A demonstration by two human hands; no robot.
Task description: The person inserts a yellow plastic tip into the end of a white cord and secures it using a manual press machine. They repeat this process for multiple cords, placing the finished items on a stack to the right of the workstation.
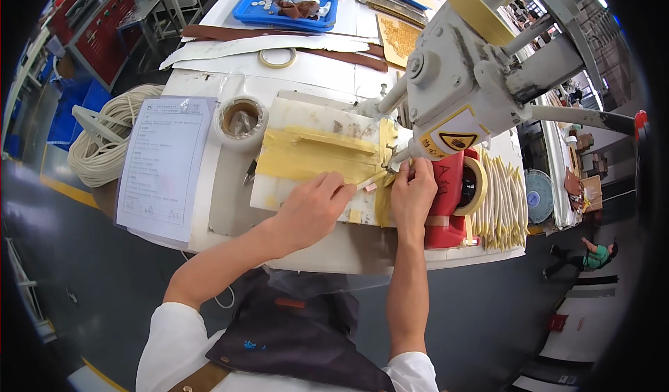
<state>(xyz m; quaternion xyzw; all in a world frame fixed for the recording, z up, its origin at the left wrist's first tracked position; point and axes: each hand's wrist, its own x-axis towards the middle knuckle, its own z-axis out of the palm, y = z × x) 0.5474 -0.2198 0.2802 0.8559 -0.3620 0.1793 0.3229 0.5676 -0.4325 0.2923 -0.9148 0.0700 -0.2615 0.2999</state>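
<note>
My left hand [315, 207] is closed in a pinch on a thin pale yellow cord [372, 179], which runs right toward the foot of a grey hand press [456, 78]. Close to the press tip, my right hand [413, 191] has its fingertips pressed together; what lies between them is hidden. Beneath both hands is a white block [279, 191] partly covered with yellow tape [289, 158]. A small pinkish piece [370, 188] shows below the cord.
To the right are a red tape dispenser [446, 214] and a bundle of pale cords [500, 200] with yellow ends. On the left lie a clear tape roll [241, 121], a printed sheet [165, 165] and a rope coil [104, 141]. A blue tray [251, 9] stands behind.
</note>
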